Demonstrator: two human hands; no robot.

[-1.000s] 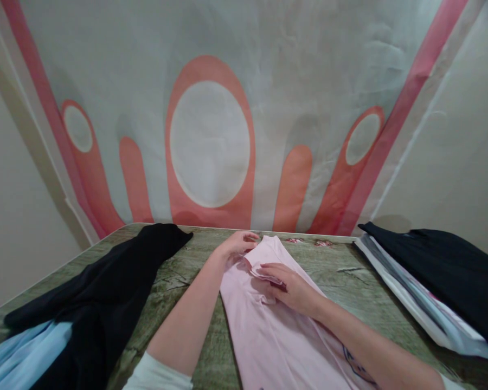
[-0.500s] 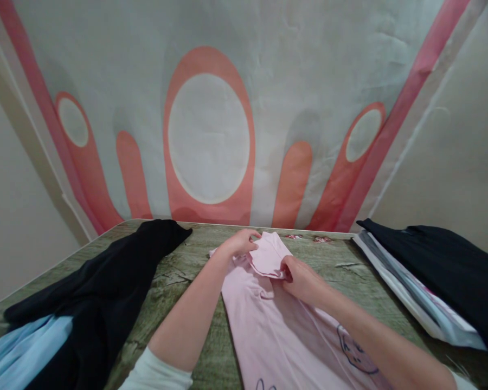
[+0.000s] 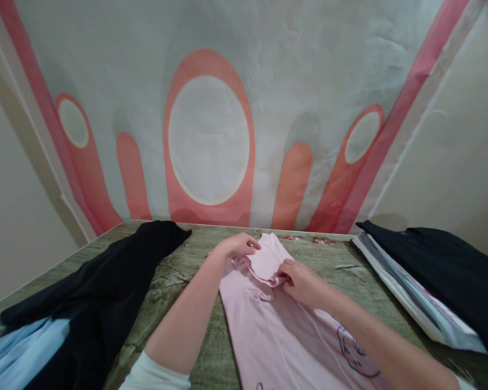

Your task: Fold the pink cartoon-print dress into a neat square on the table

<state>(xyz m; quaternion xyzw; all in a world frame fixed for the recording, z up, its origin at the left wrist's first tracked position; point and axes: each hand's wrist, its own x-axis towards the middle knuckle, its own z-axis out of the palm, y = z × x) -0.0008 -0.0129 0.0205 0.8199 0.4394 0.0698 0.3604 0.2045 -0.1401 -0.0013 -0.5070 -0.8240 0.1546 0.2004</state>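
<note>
A pale pink T-shirt [image 3: 264, 325] with dark blue line drawings lies lengthwise on the table, running towards me. At its far end a piece of the fabric is folded over into a flap, and small creases show just below it. My left hand [image 3: 239, 246] is at the flap's left side, fingers curled onto the pink cloth. On the other side, my right hand [image 3: 299, 276] pinches the flap's near right edge between thumb and fingers. My right forearm passes over one of the printed faces and partly covers it.
A wood-patterned table [image 3: 203, 303] ends at a wall hanging [image 3: 268, 108] with coral shapes. To the left lie a crumpled black garment [image 3: 106, 292] and light blue cloth [image 3: 32, 346]. At the right is a stack of folded clothes [image 3: 415, 292] topped by a black garment [image 3: 443, 260].
Both hands have shifted very slightly at the flap. My right hand has moved a little to the left along its edge, and the flap's near edge has sagged lower.
</note>
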